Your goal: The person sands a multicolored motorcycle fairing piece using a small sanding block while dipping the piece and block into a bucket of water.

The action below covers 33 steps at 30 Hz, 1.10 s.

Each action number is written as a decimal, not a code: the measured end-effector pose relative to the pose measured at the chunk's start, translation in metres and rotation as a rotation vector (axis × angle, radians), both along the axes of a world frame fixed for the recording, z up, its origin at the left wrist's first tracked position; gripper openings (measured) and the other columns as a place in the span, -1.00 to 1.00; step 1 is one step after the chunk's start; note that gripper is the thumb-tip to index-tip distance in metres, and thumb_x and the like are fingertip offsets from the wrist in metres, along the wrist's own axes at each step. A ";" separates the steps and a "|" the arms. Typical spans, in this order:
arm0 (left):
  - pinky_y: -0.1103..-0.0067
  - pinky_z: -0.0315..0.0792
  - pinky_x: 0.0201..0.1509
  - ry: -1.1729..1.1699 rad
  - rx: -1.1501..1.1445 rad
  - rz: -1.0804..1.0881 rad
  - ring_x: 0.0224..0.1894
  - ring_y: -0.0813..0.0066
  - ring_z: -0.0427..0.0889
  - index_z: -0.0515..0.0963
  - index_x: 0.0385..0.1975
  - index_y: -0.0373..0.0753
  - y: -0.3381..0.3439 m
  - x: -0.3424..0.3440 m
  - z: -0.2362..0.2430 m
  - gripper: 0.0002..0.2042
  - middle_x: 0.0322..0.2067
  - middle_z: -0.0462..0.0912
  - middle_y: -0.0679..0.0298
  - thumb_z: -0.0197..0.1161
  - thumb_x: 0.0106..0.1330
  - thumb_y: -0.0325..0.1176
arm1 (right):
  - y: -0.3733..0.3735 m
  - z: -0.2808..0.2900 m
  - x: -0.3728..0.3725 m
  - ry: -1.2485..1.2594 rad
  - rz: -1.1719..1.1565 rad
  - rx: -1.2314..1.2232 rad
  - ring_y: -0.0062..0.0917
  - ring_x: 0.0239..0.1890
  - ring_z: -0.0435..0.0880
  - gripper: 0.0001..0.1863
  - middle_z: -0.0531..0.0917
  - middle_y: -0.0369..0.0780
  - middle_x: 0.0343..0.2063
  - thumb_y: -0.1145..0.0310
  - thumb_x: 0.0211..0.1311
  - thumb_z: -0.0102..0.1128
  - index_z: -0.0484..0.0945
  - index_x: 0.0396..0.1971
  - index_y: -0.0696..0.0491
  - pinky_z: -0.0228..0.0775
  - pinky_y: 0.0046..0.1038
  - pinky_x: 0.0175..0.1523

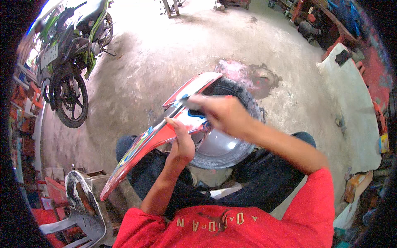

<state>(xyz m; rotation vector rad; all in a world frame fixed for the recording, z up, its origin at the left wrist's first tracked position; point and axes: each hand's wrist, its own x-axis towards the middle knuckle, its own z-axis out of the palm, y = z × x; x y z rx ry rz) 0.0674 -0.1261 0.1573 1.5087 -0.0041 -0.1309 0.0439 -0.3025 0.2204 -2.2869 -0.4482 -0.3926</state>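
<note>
A long red and white motorcycle body panel [147, 144] with coloured graphics slants across a round basin [206, 163] of greyish liquid between my bent legs. My left hand [182, 144] grips the panel from its lower edge, thumb pointing up along it. My right hand [223, 113] is closed and lies over the upper white part of the panel, blurred by motion; what is in its fingers, apparently something flat and greyish, cannot be made out.
A black and green motorcycle [72, 82] stands at the left. A pale panel or slab [351, 111] and piled items line the right. A white part with bracing [82, 206] lies at the lower left. Wooden legs [171, 8] stand at the back on the concrete floor [144, 62].
</note>
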 end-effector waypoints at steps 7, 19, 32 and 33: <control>0.26 -0.05 0.56 -0.056 -0.141 -0.167 0.52 0.22 -0.01 -0.36 0.54 -0.14 0.009 0.011 -0.024 -0.08 0.52 -0.12 0.15 -0.54 0.39 0.46 | -0.017 -0.012 0.016 0.096 -0.108 -0.083 -0.21 -0.22 0.77 -0.59 0.72 -0.02 -0.23 0.57 0.19 0.18 0.61 0.06 0.03 0.59 -0.34 -0.15; 0.32 -0.07 0.57 -0.064 -0.230 -0.393 0.48 0.24 0.09 -0.14 0.51 -0.31 0.013 0.013 -0.011 -0.08 0.46 0.06 0.07 -0.59 0.42 0.41 | 0.009 0.006 -0.010 -0.118 0.113 0.107 -0.19 -0.11 0.74 -0.52 0.68 -0.02 -0.03 0.59 0.21 0.15 0.55 0.16 0.00 0.59 -0.31 -0.09; 0.30 -0.05 0.56 0.145 -0.098 0.129 0.50 0.22 0.07 -0.14 0.51 -0.27 -0.007 0.004 -0.010 -0.07 0.48 0.05 0.10 -0.56 0.40 0.43 | -0.013 -0.007 0.013 0.076 -0.065 -0.068 -0.20 -0.13 0.75 -0.43 0.69 0.00 -0.10 0.66 0.08 0.19 0.57 0.15 -0.04 0.60 -0.30 -0.06; 0.31 -0.04 0.56 0.021 -0.080 -0.184 0.49 0.21 0.08 -0.18 0.52 -0.26 0.004 0.007 -0.020 -0.07 0.48 0.03 0.10 -0.56 0.39 0.44 | -0.003 -0.001 0.002 -0.029 -0.023 -0.031 -0.19 -0.13 0.75 -0.43 0.69 -0.01 -0.09 0.66 0.08 0.18 0.57 0.15 -0.03 0.60 -0.30 -0.06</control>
